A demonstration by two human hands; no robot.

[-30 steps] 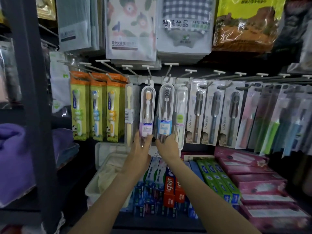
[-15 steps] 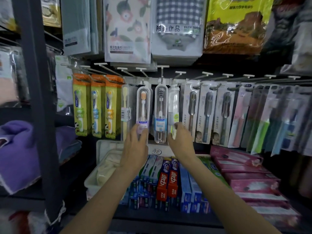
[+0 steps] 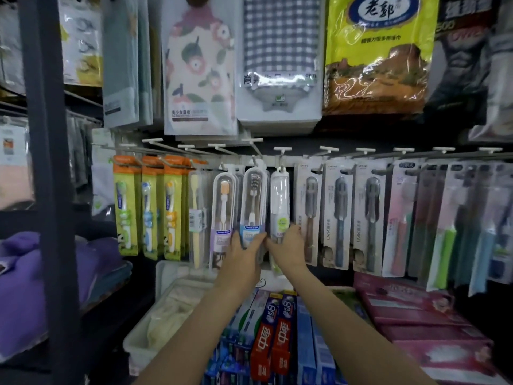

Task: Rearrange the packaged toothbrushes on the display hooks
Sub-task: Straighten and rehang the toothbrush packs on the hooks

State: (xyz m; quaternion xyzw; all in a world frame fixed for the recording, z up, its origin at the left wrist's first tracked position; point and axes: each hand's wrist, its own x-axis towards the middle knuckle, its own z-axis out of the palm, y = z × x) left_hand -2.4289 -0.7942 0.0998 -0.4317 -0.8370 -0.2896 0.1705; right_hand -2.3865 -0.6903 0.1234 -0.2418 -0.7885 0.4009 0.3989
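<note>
The toothbrush pack (image 3: pixel 252 209) with the blue label is hanging from a hook (image 3: pixel 256 152) in the middle of the row, between a similar pack with a purple label (image 3: pixel 223 218) and a white pack (image 3: pixel 280 207). It is showing as a tall, narrow case of clear, glossy plastic with a rounded top, and a brush with a dark-bristled head and a pale handle is standing upright inside it. The left hand (image 3: pixel 243 259) is gripping its lower end, fingers curling round the blue label from the left and front. The right hand (image 3: pixel 288 248) is reaching in just beside it, fingertips touching the bottom of the white pack; whether it is pinching that pack or only pressing on it, I cannot tell.

To the left, three yellow-green card packs (image 3: pixel 148 207) with orange tops are hanging flat and stiff. To the right, grey card packs (image 3: pixel 337 215) are holding dark brushes under clear blisters. Below, red and blue toothpaste boxes (image 3: pixel 273 332) are lying stacked, with pink boxes (image 3: pixel 422 315) beside them. Above, soft towels in shiny bags (image 3: pixel 280 59) are hanging.
</note>
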